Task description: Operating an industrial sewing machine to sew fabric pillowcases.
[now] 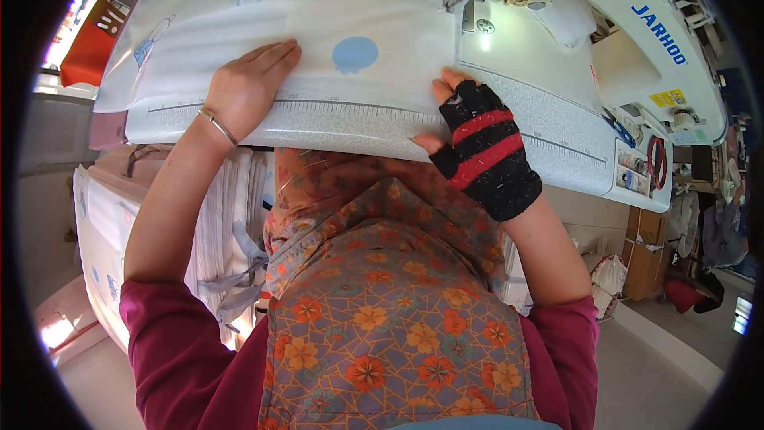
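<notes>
Left hand [253, 86] lies flat, fingers released, on white cloth [318, 24] at upper centre; gloved right hand [477, 139] pinches its edge beside the sewing machine [589, 24].

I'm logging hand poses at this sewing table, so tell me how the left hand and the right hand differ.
The left hand is bare, with a thin metal bangle at the wrist; the right hand wears a black fingerless knit glove with red stripes. The left hand lies flat with fingers spread forward, while the right hand's fingers curl at the fabric edge. Both press the white fabric with blue prints.
</notes>
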The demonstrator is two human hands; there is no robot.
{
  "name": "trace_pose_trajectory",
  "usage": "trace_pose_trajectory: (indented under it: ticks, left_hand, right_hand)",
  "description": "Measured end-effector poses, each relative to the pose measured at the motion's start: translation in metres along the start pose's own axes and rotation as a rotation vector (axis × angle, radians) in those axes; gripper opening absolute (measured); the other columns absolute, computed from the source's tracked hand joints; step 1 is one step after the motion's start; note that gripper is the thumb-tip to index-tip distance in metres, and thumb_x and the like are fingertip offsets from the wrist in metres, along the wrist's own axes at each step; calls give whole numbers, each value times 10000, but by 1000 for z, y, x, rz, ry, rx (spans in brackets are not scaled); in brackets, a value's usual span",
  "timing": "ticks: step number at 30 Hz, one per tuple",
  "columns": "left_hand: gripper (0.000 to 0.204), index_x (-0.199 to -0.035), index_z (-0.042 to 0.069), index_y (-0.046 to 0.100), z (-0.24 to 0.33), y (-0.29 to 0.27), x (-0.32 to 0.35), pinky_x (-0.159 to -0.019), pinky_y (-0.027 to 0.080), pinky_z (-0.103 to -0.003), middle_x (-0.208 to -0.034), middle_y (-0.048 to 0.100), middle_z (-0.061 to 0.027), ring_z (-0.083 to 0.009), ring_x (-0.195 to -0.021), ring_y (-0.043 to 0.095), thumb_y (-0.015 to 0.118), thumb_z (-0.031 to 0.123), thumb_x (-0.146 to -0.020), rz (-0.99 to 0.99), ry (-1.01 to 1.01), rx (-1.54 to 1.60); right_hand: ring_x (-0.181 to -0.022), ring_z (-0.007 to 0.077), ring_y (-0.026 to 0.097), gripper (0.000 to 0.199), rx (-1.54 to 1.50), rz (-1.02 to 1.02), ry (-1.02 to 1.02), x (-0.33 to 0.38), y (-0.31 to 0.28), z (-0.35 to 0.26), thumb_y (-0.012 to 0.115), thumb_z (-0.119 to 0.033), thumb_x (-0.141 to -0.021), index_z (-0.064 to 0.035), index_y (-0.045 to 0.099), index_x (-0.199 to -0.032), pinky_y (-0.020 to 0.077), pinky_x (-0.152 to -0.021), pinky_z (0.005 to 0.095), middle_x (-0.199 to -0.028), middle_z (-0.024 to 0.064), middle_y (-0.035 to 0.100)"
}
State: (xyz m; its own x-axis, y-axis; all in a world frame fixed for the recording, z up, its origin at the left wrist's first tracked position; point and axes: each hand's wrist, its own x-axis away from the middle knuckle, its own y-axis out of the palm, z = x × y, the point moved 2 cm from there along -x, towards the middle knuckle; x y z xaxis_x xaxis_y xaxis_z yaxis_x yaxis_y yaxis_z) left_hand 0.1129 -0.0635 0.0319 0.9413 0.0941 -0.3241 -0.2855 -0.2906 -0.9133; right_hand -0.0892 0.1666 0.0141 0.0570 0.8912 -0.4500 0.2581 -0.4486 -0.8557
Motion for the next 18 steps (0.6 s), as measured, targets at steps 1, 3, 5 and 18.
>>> trace_pose_trajectory:
  ticks: [1, 3, 5, 18]
  left_hand:
    - [372, -1117, 82, 614, -4, 3, -4, -818, 531, -288, -1180, 614, -50, -203, -1035, 614, 521, 27, -761, -1, 10, -5]
    - [379, -1124, 84, 612, -12, 10, -11, -821, 529, -291, -1185, 612, -45, -202, -1037, 611, 522, 28, -761, -3, 1, -7]
    - [385, -1131, 86, 610, -20, 18, -18, -824, 527, -293, -1191, 609, -40, -202, -1039, 609, 522, 28, -761, -7, -9, -11]
    - [390, -1209, 66, 549, -36, 39, -53, -872, 505, -335, -1256, 563, -69, -226, -1086, 579, 463, 53, -829, -161, -134, -87]
  right_hand:
    - [-1137, 386, 502, 563, 8, -11, 19, -4, 1, 3, 703, -300, -754, 20, 527, -1182, 403, -974, 456, -1247, 221, 511]
    - [-1136, 386, 503, 564, 31, -14, 11, -12, 3, 7, 703, -302, -755, 20, 525, -1182, 404, -972, 455, -1244, 221, 512]
    - [-1134, 386, 504, 566, 51, -18, 2, -19, 5, 13, 703, -303, -755, 21, 523, -1182, 406, -971, 454, -1242, 222, 513]
    - [-1136, 371, 504, 601, 120, -5, 36, -51, 20, 47, 708, -335, -751, 10, 512, -1202, 412, -970, 435, -1254, 218, 505]
